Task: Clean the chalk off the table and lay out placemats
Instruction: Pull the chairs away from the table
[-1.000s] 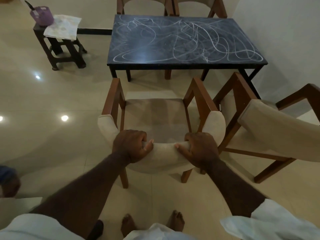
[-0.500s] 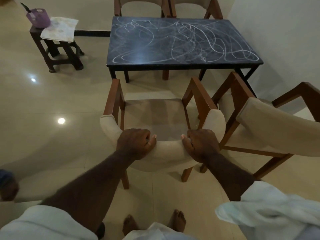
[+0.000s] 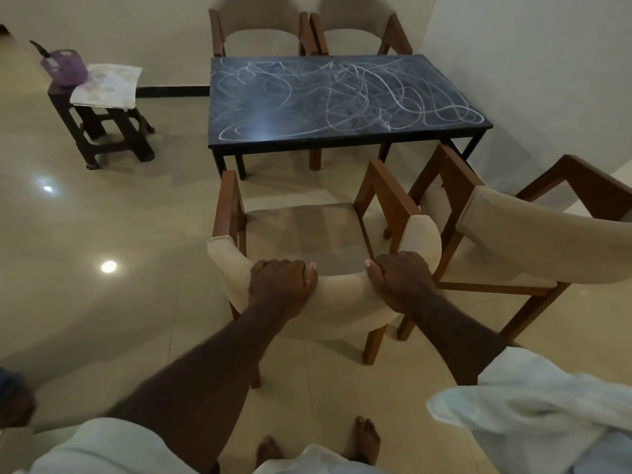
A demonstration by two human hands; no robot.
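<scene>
The dark counter [image 3: 342, 145] stands in the upper middle of the frame, its top covered in looping white chalk scribbles [image 3: 393, 94]. None of it looks wiped yet. Two chairs [image 3: 260, 25] are tucked in at its far side. Below it, in the centre of the frame, an upholstered wooden armchair [image 3: 307, 234] faces the counter but stands apart from it. A second armchair [image 3: 513, 241] sits angled just beside it at the right.

In the upper left, a dark stool [image 3: 102, 131] carries a stack of pale patterned sheets [image 3: 107, 84], most likely the placemats. Beside them is a purple tub [image 3: 65, 65] with a dark handle sticking out.

The person's left hand [image 3: 280, 285] and right hand [image 3: 400, 282] both clasp the curved padded backrest of the centre armchair, with fingers wrapped over its top edge and thumbs pointing inward.

The step in hand appears to be preparation: shifting the seating to clear the near side of the counter before any cleaning. The next move probably calls for setting this armchair aside and letting go. After that the person would need to cross to the stool for whatever the tub holds, since nothing for wiping is at the counter.
</scene>
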